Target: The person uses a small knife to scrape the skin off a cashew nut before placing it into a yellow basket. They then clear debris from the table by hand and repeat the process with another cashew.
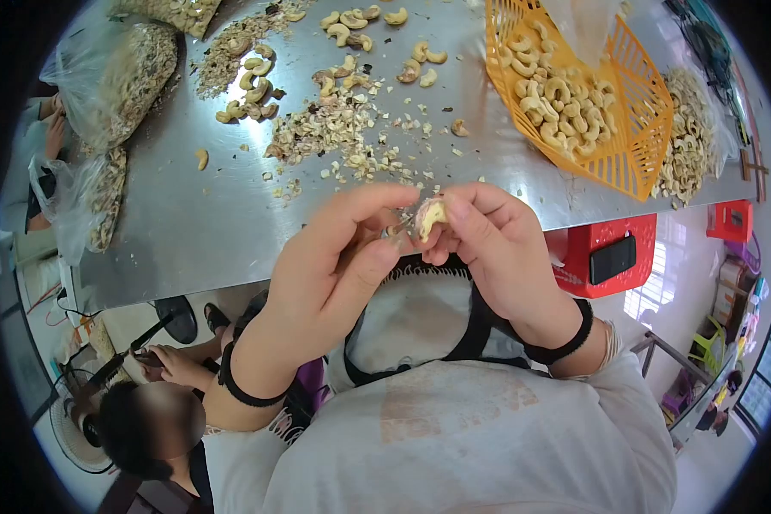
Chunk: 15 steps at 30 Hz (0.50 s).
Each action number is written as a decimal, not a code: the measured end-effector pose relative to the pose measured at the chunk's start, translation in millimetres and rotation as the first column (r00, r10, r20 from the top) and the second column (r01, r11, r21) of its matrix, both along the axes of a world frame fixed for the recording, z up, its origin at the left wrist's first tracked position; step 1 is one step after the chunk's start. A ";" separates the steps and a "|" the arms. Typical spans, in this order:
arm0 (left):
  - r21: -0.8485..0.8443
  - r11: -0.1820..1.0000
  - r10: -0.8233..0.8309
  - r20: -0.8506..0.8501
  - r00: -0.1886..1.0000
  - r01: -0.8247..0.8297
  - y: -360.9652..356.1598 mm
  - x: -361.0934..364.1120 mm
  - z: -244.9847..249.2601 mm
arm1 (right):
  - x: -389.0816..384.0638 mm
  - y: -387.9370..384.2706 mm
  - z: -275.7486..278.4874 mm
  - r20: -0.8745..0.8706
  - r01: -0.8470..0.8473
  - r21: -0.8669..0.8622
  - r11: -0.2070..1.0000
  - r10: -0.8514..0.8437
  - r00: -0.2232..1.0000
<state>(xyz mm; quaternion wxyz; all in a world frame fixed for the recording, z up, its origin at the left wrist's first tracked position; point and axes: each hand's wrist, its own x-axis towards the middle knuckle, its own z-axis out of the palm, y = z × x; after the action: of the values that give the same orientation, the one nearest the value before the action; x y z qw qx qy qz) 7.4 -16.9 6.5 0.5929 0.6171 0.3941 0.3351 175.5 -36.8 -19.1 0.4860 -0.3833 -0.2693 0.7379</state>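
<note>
Over the front edge of the metal table, my right hand (493, 236) pinches a cashew nut (431, 218) between thumb and fingertips. Patches of reddish skin cling to the pale nut. Close beside it, my left hand (343, 257) has its thumb and fingers curled together around something small and shiny that I cannot make out. Just beyond both hands lie a heap of skin flakes and nut bits (330, 128) and a loose group of cashews (253, 90).
An orange plastic basket (647, 111) of pale cashews stands at the right, beside a pile of nuts (685, 141). Plastic bags (137, 81) of nut scraps line the left. A phone (612, 259) lies on a red stool (584, 287). Another person (180, 364) sits at lower left.
</note>
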 end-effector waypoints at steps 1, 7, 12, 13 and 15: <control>-0.036 0.999 -0.006 0.024 1.000 0.007 -1.7 1.3 1.1 | 0.6 1.2 -0.1 -0.013 0.003 -0.015 1.000 -0.003 1.000; 0.107 0.990 -0.076 -0.133 0.988 0.090 -4.1 2.4 -3.7 | 0.3 1.9 -1.5 -0.073 0.002 -0.041 0.999 -0.005 0.997; 0.103 0.986 -0.114 -0.172 0.978 0.133 -5.2 2.0 -1.5 | 0.4 1.6 0.4 -0.068 0.010 -0.049 0.999 -0.014 0.998; 0.124 0.984 -0.102 -0.170 0.980 0.124 -5.5 2.4 -2.1 | 0.1 1.5 0.8 -0.071 0.015 -0.051 0.999 -0.019 0.997; 0.159 0.981 -0.082 -0.186 0.979 0.112 -5.8 3.1 -2.5 | -0.6 1.6 1.9 -0.074 0.019 -0.053 0.998 -0.023 0.997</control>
<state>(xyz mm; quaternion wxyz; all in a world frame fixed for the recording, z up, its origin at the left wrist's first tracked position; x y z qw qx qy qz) 10.5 -22.7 4.0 0.5165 0.7111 0.3854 0.2810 174.8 -35.2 -17.2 0.4930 -0.3711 -0.2276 0.7533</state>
